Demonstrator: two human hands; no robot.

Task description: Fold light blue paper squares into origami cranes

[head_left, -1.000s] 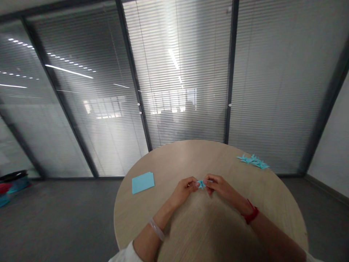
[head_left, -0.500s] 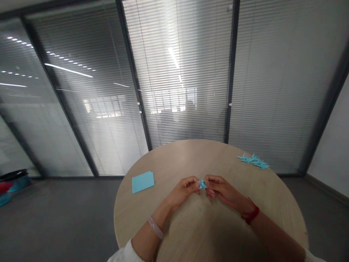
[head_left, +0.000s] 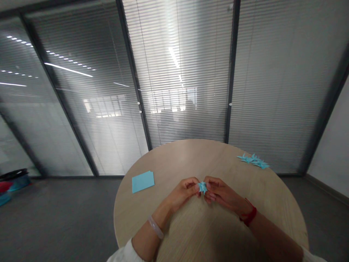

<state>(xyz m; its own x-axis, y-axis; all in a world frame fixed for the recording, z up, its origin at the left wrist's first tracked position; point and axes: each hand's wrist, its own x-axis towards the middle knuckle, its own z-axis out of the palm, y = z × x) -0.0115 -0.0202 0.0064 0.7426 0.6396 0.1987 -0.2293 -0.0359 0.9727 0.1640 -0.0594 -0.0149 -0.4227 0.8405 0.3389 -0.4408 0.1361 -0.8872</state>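
Observation:
Over the middle of a round wooden table [head_left: 191, 233], both my hands pinch one small folded piece of light blue paper [head_left: 202, 187]. My left hand [head_left: 183, 192] grips its left side with fingertips pressed together; a pale bangle sits on that wrist. My right hand [head_left: 220, 193] holds the right side, fingers curled, with a red band on its wrist. The paper piece is held just above the tabletop.
A stack of light blue square sheets [head_left: 143, 181] lies on the table's left part. Several folded blue paper shapes [head_left: 253, 160] lie near the far right edge. Glass walls with blinds stand behind the table. Coloured items [head_left: 11, 182] sit on the floor at far left.
Both hands have shifted slightly and turned the small blue paper between the fingertips; it now shows a bit more. Everything else on the table stays put.

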